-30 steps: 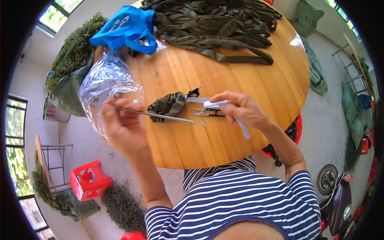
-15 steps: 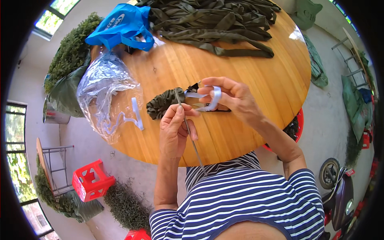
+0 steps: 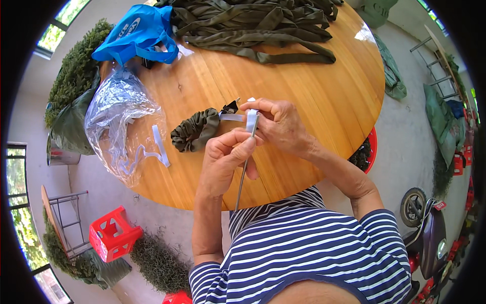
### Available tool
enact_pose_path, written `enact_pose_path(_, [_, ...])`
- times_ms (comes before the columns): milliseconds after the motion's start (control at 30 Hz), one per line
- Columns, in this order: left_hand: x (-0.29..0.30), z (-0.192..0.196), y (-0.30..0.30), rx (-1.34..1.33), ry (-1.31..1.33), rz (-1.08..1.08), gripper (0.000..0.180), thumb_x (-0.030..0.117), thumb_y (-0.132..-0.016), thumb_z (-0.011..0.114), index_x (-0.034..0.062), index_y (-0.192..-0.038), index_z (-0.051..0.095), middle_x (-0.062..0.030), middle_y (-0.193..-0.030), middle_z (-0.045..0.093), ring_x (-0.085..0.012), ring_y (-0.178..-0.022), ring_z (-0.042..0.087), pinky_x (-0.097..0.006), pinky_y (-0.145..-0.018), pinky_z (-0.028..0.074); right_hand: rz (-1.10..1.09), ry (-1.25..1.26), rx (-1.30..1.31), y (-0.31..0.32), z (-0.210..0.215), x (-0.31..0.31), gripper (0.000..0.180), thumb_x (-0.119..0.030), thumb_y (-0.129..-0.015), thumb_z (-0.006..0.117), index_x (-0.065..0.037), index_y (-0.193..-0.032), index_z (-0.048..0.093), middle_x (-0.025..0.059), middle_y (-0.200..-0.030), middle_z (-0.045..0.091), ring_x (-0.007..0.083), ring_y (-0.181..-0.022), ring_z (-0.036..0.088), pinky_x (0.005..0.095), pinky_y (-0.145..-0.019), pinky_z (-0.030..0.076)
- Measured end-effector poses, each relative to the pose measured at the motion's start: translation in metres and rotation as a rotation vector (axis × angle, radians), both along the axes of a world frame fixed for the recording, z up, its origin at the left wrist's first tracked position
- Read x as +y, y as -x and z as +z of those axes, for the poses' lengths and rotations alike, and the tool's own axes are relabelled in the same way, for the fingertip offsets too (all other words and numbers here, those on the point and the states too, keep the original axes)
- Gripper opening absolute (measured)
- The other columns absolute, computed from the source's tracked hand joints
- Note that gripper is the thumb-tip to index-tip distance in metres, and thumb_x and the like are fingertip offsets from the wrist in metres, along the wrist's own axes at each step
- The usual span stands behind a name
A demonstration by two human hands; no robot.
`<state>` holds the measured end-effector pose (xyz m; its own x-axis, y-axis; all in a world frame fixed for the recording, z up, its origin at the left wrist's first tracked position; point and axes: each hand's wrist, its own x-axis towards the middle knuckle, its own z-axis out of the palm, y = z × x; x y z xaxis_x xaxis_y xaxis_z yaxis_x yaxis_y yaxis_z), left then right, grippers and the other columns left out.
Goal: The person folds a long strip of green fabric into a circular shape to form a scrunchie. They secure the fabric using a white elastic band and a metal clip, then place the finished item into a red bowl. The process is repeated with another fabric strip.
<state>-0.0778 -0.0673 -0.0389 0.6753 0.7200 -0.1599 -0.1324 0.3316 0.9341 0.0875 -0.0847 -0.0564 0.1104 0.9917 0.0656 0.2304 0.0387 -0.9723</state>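
Left hand (image 3: 223,162) pinched shut on thin metal rod (image 3: 244,169), right hand (image 3: 273,124) closed around white elastic strip (image 3: 251,117) to steady it at the rod tip, green scrunchie (image 3: 195,130) trailing on round wooden table (image 3: 314,81).

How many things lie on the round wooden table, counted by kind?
Blue bag: 1
Clear plastic bag: 1
Gathered olive fabric ring: 1
Heap of olive fabric strips: 1
Total: 4
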Motion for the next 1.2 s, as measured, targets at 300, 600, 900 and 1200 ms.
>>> enact_pose_path(300, [0.015,-0.015,-0.001,-0.318,0.396,0.028,0.029,0.019,-0.089,0.046,-0.0072,-0.093,0.058,-0.0141,-0.083,0.064,-0.0116,-0.039,0.052,-0.02,-0.034,0.043,0.049,-0.657,-0.816,-0.006,0.024,-0.03,0.019,-0.013,-0.07,0.06,-0.015,-0.088,0.062,0.0038,-0.113,0.051,0.0211,-0.106,0.047,0.0394,-0.089,0.034])
enact_pose_path(600, [0.01,-0.027,-0.012,-0.334,0.517,0.009,0.024,0.019,-0.09,0.043,0.0012,-0.099,0.055,-0.0122,-0.091,0.062,-0.0117,-0.038,0.047,-0.022,-0.032,0.036,0.073,-0.83,-0.677,-0.011,0.0,-0.017,0.013,-0.011,-0.071,0.064,-0.011,-0.082,0.057,0.0028,-0.107,0.054,0.0239,-0.106,0.048,0.0414,-0.091,0.033])
enact_pose_path(900, [0.062,-0.01,0.06,-0.949,0.208,0.505,0.021,0.019,-0.092,0.042,0.0032,-0.099,0.054,-0.0147,-0.105,0.059,-0.0161,-0.067,0.055,-0.028,-0.057,0.044,0.053,0.136,0.622,-0.009,0.04,-0.048,0.016,-0.019,-0.091,0.047,-0.004,-0.096,0.044,-0.0018,-0.052,0.043,0.0044,-0.038,0.037,0.0184,-0.035,0.028])
enact_pose_path(1200, [0.052,-0.028,0.054,-0.974,0.22,0.589,0.021,0.02,-0.092,0.042,0.0043,-0.102,0.052,-0.014,-0.103,0.06,-0.0175,-0.072,0.056,-0.031,-0.066,0.046,0.222,0.331,0.581,0.028,0.008,-0.048,0.021,-0.024,-0.085,0.058,-0.003,-0.082,0.056,-0.0047,-0.057,0.044,0.0018,-0.047,0.038,0.019,-0.04,0.029])
